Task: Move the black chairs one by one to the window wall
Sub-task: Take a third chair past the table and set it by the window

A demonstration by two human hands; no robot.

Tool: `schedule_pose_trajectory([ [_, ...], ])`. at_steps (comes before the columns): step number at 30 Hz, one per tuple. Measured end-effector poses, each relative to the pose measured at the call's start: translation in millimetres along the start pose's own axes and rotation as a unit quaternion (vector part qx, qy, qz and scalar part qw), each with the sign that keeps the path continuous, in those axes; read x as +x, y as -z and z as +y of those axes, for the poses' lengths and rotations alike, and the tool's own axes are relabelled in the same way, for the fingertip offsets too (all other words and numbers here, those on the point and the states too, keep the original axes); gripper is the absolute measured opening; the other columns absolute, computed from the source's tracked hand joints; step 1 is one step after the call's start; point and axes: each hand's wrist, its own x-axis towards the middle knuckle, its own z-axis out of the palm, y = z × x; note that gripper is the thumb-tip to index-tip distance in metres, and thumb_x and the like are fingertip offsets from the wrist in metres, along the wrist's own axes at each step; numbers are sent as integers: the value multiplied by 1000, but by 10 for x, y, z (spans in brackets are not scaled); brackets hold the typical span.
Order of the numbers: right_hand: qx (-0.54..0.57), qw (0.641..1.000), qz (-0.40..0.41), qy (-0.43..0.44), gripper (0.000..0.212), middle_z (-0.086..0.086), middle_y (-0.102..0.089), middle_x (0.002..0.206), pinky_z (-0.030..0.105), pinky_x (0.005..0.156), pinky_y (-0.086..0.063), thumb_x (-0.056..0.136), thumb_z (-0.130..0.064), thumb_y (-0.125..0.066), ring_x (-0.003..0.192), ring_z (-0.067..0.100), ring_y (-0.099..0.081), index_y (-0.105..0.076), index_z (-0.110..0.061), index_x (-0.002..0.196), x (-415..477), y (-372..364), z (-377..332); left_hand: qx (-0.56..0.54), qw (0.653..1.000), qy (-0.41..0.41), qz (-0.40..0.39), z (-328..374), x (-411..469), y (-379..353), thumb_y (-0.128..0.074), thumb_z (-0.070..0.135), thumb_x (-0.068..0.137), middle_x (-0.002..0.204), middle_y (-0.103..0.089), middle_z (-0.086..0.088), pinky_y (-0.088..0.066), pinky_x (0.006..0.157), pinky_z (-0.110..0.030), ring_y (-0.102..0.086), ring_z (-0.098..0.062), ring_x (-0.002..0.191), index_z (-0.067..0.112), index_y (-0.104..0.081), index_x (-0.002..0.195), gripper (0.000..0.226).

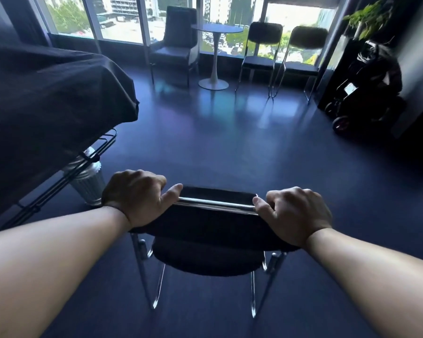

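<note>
A black chair (206, 257) with chrome legs is right in front of me, its seat facing away toward the windows. My left hand (137, 196) grips the left end of its backrest top, and my right hand (291, 214) grips the right end. Two more black chairs, one (260, 58) and another (302, 61) to its right, stand side by side against the window wall (122, 18) at the far right.
A table draped in black cloth (47, 98) fills the left, with a metal bin (89, 184) under its edge. A dark armchair (176, 45) and a round white table (216, 30) stand by the windows. A black stroller (366, 86) and a plant (366, 18) are at the right. Open floor lies ahead.
</note>
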Motion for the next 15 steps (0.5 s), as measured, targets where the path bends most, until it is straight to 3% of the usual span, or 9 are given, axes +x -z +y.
schedule_pose_trajectory([
  [6, -2, 999, 9, 39, 61, 3, -69, 86, 35, 67, -33, 91, -71, -23, 89, 33, -64, -50, -21, 69, 709, -119, 308, 4, 999, 31, 8, -34, 538, -217, -13, 72, 82, 56, -48, 4, -38, 62, -33, -61, -31, 66, 18, -42, 57, 66],
  [12, -14, 995, 32, 98, 68, 3, -71, 87, 34, 66, -33, 88, -73, -17, 88, 32, -65, -60, -21, 77, 1619, -283, 811, 18, 996, 85, 8, 120, 1130, -450, -14, 71, 83, 57, -48, 3, -37, 63, -33, -61, -31, 67, 20, -34, 54, 62],
  [15, -16, 992, 29, 121, 66, 5, -72, 90, 34, 67, -33, 90, -71, -24, 90, 33, -65, -66, -21, 83, 2064, -358, 1020, 30, 992, 119, 3, 163, 1461, -581, -11, 72, 79, 60, -48, 3, -30, 61, -33, -59, -32, 70, 19, -35, 56, 63],
])
